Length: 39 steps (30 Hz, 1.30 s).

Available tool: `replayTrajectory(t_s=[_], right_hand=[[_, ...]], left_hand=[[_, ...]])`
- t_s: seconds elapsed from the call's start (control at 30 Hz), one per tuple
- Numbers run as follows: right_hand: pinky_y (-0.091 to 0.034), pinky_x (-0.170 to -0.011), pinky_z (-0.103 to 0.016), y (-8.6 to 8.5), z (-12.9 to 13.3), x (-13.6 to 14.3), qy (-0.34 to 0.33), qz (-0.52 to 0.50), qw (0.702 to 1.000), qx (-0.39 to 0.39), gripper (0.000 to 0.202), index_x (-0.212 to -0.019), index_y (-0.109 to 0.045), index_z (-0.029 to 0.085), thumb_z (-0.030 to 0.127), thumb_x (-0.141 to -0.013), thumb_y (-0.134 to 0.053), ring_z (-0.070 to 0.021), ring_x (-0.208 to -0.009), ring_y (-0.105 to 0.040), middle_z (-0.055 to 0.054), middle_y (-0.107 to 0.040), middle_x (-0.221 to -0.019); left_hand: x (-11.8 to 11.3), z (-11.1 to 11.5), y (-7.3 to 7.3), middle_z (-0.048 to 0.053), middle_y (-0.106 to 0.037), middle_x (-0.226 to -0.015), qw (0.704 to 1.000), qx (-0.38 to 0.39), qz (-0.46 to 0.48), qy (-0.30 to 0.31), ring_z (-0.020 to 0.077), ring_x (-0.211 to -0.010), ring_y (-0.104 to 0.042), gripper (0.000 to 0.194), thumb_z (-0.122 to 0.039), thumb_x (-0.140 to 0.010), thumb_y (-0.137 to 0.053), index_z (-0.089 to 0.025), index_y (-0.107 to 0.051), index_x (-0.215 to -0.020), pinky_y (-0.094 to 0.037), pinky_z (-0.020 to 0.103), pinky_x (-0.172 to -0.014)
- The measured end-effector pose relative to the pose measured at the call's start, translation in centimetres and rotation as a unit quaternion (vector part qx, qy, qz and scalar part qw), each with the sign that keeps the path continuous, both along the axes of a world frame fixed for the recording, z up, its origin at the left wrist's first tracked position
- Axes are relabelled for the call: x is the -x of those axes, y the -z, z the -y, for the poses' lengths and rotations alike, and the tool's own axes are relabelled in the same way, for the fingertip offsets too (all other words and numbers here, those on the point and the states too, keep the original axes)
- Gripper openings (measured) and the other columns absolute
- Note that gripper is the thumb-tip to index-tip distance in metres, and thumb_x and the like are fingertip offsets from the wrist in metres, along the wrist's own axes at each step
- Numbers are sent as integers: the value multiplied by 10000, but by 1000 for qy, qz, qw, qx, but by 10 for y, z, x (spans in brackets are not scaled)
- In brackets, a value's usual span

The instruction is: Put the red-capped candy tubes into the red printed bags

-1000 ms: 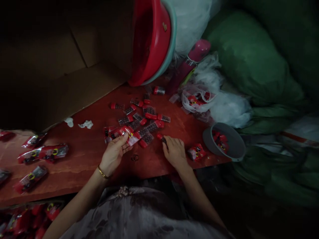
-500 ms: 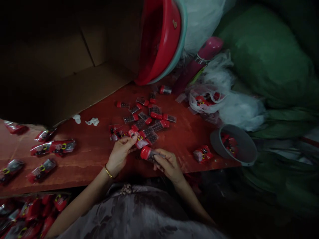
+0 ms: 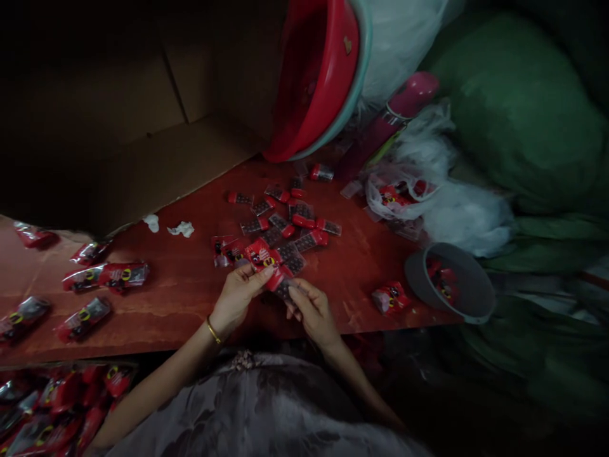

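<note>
In the head view my left hand (image 3: 238, 295), with a gold bracelet at the wrist, pinches a red printed packet (image 3: 261, 252). My right hand (image 3: 313, 310) is closed round the lower end of a small clear tube (image 3: 281, 289) with a red cap and dark dotted contents. The capped end meets the packet at my left fingertips; whether it has gone inside cannot be made out. Just beyond my hands lie several more red-capped tubes (image 3: 311, 240). A few flat red packets (image 3: 228, 251) rest beside them, left of the held packet.
A large cardboard box (image 3: 181, 171) stands at back left, beside nested basins (image 3: 340, 76). To the right are a pink thermos (image 3: 404, 105), plastic bags (image 3: 466, 209) and a grey bucket (image 3: 413, 279) holding red packets. Filled packets (image 3: 124, 276) lie left; more fill a box (image 3: 61, 406) below.
My right hand has brought the tube up and left, so its red cap now meets the packet in my left hand. The whole view has shifted slightly.
</note>
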State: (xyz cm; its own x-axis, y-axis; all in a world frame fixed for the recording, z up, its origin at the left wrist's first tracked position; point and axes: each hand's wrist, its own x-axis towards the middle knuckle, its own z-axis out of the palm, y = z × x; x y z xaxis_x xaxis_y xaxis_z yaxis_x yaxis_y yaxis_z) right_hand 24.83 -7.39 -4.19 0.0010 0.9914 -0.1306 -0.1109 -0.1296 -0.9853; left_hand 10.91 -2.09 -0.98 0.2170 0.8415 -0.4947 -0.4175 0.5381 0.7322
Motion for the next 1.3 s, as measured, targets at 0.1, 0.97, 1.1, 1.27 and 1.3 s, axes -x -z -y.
replayTrajectory(t_s=[0.1,0.97,1.1,1.27,1.3], right_hand=[[-327,-403,-178,1,-2,4,11,42,999,-26,307,-777,-550,182,458,-878,-461,-66,-434,-396,49,-453,-532],[-489,-659,-257,17,3,-8,33,164,975,-148,330,-1199,-570,245,334,-891,-493,-128,-721,-594,-27,-652,-881],[-436,-492,-220,16,4,6,-53,29,995,-85,320,-1058,-609,200,427,-901,-447,-110,-544,-540,3,-596,-644],[-361,-404,-189,19,1,31,-51,-123,989,-64,358,-838,-546,189,536,-869,-462,-72,-413,-436,53,-469,-511],[-368,-400,-183,20,0,34,-50,-131,988,-62,356,-803,-531,189,536,-863,-476,-65,-401,-426,61,-451,-502]], left_hand=[[-2,1,1,24,-697,-682,1000,3,1,-1,102,-591,-601,368,-347,-467,-862,-131,-700,-716,-490,217,-615],[10,-23,-5,50,-715,-800,996,21,-11,-89,167,-775,-651,344,-393,-553,-814,-146,-681,-751,-495,271,-747],[0,-27,-15,73,-724,-875,989,68,129,-24,214,-943,-658,187,-331,-711,-714,-158,-677,-770,-463,336,-912],[-15,-19,-20,73,-722,-938,969,70,232,49,232,-1056,-622,197,-337,-828,-583,-170,-681,-792,-389,396,-1029],[-17,-18,-19,74,-722,-937,971,58,225,50,228,-1061,-621,185,-323,-826,-588,-165,-681,-798,-375,385,-1043]])
